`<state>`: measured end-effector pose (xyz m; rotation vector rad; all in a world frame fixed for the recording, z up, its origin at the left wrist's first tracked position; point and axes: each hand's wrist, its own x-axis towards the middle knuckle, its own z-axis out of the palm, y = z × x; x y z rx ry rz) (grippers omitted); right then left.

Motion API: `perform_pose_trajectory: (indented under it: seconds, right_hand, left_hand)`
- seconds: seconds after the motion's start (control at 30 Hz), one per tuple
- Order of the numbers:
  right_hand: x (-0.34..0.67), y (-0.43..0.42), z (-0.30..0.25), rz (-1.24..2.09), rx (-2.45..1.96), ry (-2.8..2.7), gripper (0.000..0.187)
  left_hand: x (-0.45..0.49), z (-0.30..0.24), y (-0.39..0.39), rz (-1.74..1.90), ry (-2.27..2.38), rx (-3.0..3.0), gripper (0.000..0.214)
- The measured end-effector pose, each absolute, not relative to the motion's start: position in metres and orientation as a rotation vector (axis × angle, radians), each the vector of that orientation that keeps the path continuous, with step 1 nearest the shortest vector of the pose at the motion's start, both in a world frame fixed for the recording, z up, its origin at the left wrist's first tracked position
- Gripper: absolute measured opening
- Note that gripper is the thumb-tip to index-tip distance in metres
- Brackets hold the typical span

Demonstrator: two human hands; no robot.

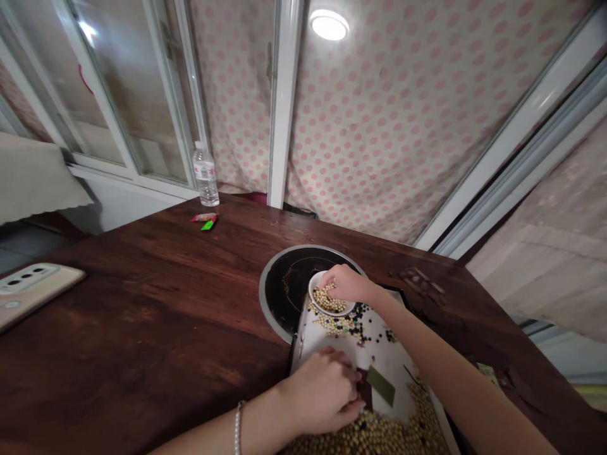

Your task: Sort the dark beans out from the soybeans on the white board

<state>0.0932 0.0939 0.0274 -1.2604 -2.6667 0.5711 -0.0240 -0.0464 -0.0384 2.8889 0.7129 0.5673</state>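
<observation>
Right hand [345, 284] rests in the bowl [313, 283] at the tray [310, 344]'s far end, left hand [327, 392] curls nearer, both grips indeterminable; pale beans [332, 303] there seem light, hard, slippery, best pinched singly.

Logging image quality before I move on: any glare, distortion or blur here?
All in the head view: a round light is blown out at the top; window frames lean outward, suggesting wide-angle distortion; the table is dim; small round pieces in the bowl look slightly soft.

Hands [325, 392] and forearms [420, 344] bare; pale beaded bracelet [238, 426] (thin, pearly) on left wrist [265, 417].
</observation>
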Motion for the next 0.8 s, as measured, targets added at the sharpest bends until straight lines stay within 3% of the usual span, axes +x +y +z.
perform_pose_trajectory:
  seconds: [0.27, 0.5, 0.8]
  right_hand:
    - [0.105, 0.094, 0.051, 0.655, -1.292, -2.693, 0.030]
    - [0.090, 0.086, 0.031, 0.532, -1.296, -2.764, 0.037]
    - [0.089, 0.090, 0.023, 0.492, -1.263, -2.749, 0.028]
  left_hand:
    - [-0.024, -0.034, -0.046, 0.547, 0.699, 2.865, 0.020]
    - [-0.024, -0.036, -0.045, 0.562, 0.693, 2.870, 0.018]
    - [-0.024, -0.033, -0.047, 0.554, 0.731, 2.897, 0.017]
